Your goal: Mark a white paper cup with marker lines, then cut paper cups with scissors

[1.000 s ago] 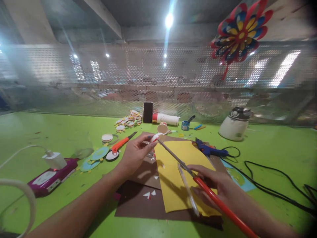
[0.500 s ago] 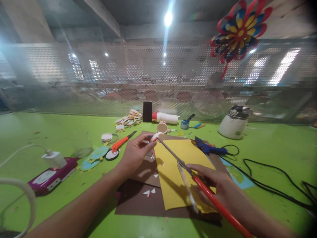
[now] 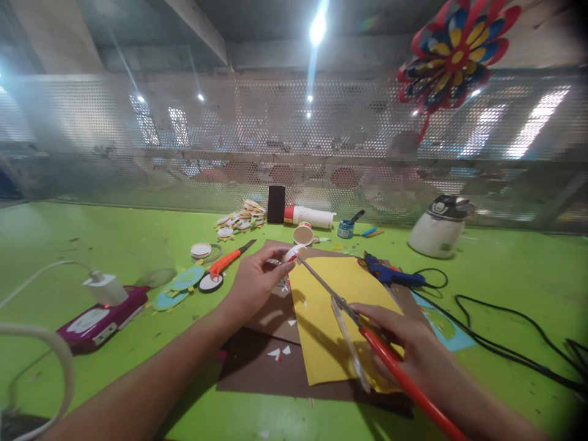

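Between the thumb and fingers of my left hand point(image 3: 257, 278) is a small white-and-red piece of paper cup point(image 3: 294, 253), held above the top edge of a yellow sheet point(image 3: 335, 275). My right hand point(image 3: 408, 343) is closed round a pair of red-handled scissors point(image 3: 390, 357). Their blades stand apart: one points up to the cup piece, its tip at or very near the rim, while a second shiny length slants down over the yellow sheet. White paper scraps point(image 3: 278, 353) lie on the brown board point(image 3: 257, 376) beneath.
Left are a craft knife point(image 3: 225, 263), blue paper discs point(image 3: 186, 278) and a purple power bank point(image 3: 103, 318). Behind stand a paper cup point(image 3: 303, 234), a phone point(image 3: 276, 205) and a pile of white rings point(image 3: 243, 217). A blue glue gun point(image 3: 395, 274) with black cable and a white kettle-like container point(image 3: 438, 229) are right.
The whole view has shifted slightly, so things appear a little further right. My hands, the cup piece and the scissors keep nearly the same pose.
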Action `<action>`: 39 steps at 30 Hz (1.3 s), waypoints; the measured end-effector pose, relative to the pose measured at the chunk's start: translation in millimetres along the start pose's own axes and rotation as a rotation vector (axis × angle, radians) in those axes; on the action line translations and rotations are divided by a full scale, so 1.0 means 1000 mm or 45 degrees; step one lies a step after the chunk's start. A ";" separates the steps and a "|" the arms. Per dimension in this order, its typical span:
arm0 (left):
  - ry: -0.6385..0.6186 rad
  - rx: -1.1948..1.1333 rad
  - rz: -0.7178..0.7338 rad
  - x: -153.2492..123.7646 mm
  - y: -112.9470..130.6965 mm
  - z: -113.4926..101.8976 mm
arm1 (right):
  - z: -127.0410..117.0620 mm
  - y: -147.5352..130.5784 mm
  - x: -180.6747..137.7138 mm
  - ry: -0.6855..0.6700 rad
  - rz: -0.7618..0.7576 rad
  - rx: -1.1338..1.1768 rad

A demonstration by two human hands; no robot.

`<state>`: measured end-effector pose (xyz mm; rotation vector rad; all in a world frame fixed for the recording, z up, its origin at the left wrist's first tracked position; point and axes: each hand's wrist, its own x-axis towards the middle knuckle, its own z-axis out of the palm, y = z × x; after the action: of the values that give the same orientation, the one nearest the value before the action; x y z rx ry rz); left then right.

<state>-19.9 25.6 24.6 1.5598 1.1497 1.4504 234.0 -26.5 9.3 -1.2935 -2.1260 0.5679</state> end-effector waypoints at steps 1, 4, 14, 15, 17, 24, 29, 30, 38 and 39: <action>0.003 0.006 -0.004 0.000 0.000 0.000 | 0.000 0.000 0.000 0.000 -0.005 0.000; 0.004 0.009 -0.002 -0.001 0.000 0.000 | 0.001 -0.002 0.000 0.015 -0.017 0.000; 0.023 0.023 0.004 -0.001 0.000 0.001 | 0.001 -0.001 -0.002 0.009 -0.002 0.026; 0.025 0.022 0.003 -0.001 0.000 0.001 | 0.002 -0.001 -0.002 0.006 -0.003 0.027; 0.030 0.017 0.001 -0.001 0.000 0.002 | 0.002 -0.002 -0.002 0.009 -0.004 0.029; 0.052 0.041 0.000 -0.002 0.001 0.001 | 0.001 -0.011 -0.001 -0.003 -0.010 0.007; 0.051 0.078 0.031 -0.002 0.000 0.001 | 0.001 -0.007 0.000 -0.042 -0.034 0.030; 0.054 0.094 0.031 -0.002 0.000 0.001 | 0.001 -0.006 0.000 -0.047 -0.034 0.035; -0.008 0.220 0.069 -0.001 -0.005 -0.001 | -0.002 -0.012 -0.004 -0.085 -0.017 0.067; -0.012 0.235 0.089 0.000 -0.007 -0.001 | -0.003 -0.014 -0.005 -0.096 -0.005 0.068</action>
<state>-22.0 27.8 18.6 1.7461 1.2646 1.4134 228.8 -36.8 18.8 -1.2566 -2.1590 0.6768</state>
